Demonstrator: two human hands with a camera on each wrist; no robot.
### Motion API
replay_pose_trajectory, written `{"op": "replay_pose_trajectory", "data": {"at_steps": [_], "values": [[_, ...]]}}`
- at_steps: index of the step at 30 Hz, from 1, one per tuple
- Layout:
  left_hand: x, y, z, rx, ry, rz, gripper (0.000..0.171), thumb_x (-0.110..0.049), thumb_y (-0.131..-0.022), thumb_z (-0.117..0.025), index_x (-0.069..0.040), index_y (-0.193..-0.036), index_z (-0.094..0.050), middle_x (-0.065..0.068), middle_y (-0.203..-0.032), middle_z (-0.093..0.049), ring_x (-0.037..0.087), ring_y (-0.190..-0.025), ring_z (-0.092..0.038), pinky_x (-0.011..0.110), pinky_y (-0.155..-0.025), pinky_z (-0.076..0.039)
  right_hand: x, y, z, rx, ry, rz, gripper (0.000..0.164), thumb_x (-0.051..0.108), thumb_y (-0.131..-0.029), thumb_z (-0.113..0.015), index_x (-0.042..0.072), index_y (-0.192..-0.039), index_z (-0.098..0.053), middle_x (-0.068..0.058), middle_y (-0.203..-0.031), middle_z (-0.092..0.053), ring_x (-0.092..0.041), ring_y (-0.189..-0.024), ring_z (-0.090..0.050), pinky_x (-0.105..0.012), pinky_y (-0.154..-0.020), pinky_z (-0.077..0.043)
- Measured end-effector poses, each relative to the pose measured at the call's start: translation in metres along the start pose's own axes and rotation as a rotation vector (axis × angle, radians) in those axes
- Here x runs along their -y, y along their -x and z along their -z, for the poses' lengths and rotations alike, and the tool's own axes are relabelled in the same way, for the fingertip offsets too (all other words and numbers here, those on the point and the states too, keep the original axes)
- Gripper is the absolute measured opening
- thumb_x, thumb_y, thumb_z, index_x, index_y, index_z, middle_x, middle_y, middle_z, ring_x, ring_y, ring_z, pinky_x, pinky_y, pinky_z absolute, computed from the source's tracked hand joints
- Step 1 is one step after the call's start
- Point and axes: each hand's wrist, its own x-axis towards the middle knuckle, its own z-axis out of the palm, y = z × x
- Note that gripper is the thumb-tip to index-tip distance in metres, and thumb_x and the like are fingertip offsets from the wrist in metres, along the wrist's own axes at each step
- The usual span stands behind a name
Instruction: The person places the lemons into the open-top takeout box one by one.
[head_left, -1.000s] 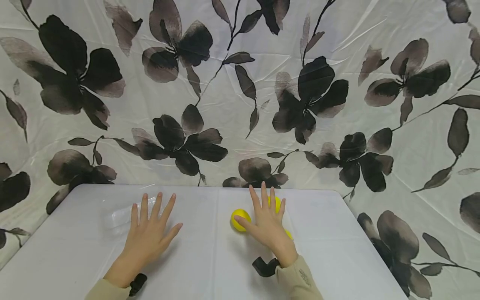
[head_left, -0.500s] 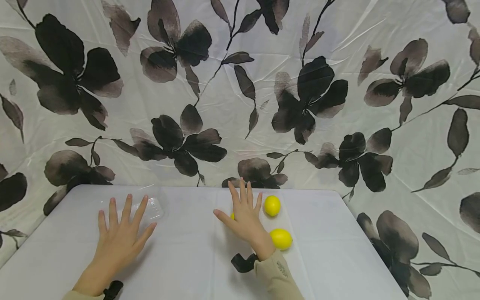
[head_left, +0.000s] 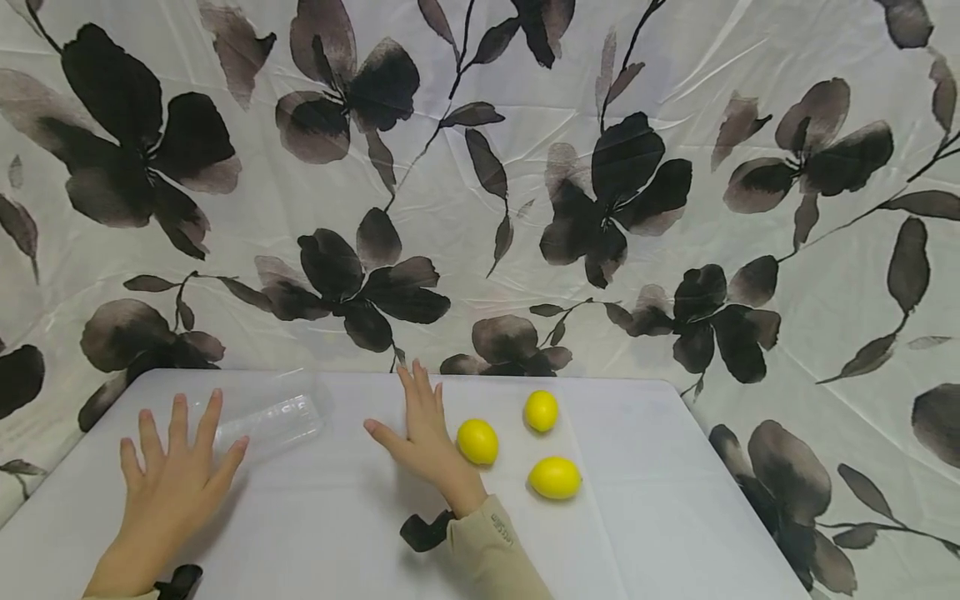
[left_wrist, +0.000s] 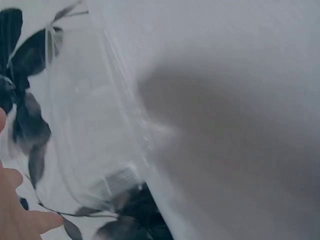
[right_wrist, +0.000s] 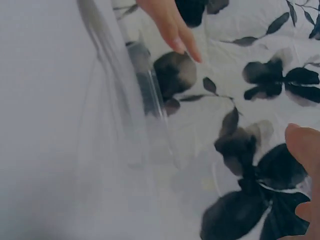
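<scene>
My left hand (head_left: 171, 483) is spread open, palm down, over the left side of the white table. Its fingers overlap the near left end of a clear plastic container (head_left: 288, 421) lying near the far edge. The same see-through container (left_wrist: 95, 110) fills the left part of the left wrist view. My right hand (head_left: 429, 446) has straight fingers and holds nothing. It stands between the container and a yellow lemon (head_left: 477, 442), its wrist close to that fruit. Two other lemons lie farther right, a far lemon (head_left: 541, 411) and a near lemon (head_left: 555, 477).
The white table (head_left: 660, 517) ends at a far edge before a hanging floral cloth (head_left: 480, 167). Dark wrist-worn devices sit at both wrists, one a black camera mount (head_left: 424, 532) under the right wrist.
Both hands have moved left, fingers still spread. The right hand has come off the lemons, so all three now show, and more of the clear container is uncovered.
</scene>
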Motion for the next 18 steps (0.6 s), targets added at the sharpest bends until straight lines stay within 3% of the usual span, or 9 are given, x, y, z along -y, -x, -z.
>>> {"op": "replay_pose_trajectory", "data": {"at_steps": [6, 11, 15, 18], "values": [[0.017, -0.002, -0.001, -0.024, 0.091, 0.047, 0.078, -0.046, -0.104, -0.039, -0.007, -0.159, 0.000, 0.042, -0.154, 0.007, 0.068, -0.135, 0.012, 0.085, -0.097, 0.001, 0.006, -0.012, -0.031, 0.049, -0.130, -0.017, 0.087, 0.047, -0.094, -0.058, 0.011, -0.159, -0.014, -0.008, -0.166, -0.001, -0.021, -0.152, 0.000, -0.050, -0.121, 0.005], [0.029, -0.002, -0.002, -0.047, 0.152, 0.037, 0.075, -0.038, -0.105, -0.038, 0.000, -0.157, 0.001, 0.045, -0.152, 0.007, 0.074, -0.131, 0.002, 0.089, -0.087, -0.013, 0.006, -0.018, -0.057, 0.042, -0.284, -0.064, 0.085, 0.042, -0.094, -0.062, 0.014, -0.159, -0.016, -0.007, -0.166, -0.008, -0.033, -0.152, -0.002, -0.056, -0.120, -0.003], [0.037, -0.003, 0.000, -0.013, 0.202, 0.050, 0.075, -0.037, -0.106, -0.037, 0.001, -0.156, 0.005, 0.044, -0.152, 0.012, 0.073, -0.131, 0.004, 0.089, -0.088, -0.010, 0.006, -0.020, -0.076, 0.030, -0.469, -0.143, 0.080, 0.040, -0.094, -0.064, 0.023, -0.158, -0.018, -0.001, -0.164, -0.019, -0.027, -0.151, -0.014, -0.051, -0.120, -0.016], [0.042, -0.004, -0.001, 0.047, 0.302, 0.065, 0.076, -0.035, -0.107, -0.035, 0.001, -0.155, 0.011, 0.042, -0.151, 0.018, 0.067, -0.135, 0.011, 0.086, -0.095, 0.000, 0.004, -0.023, -0.087, 0.043, -0.613, -0.198, 0.078, 0.037, -0.096, -0.064, 0.022, -0.158, -0.019, -0.001, -0.162, -0.024, -0.018, -0.149, -0.022, -0.043, -0.120, -0.022]]}}
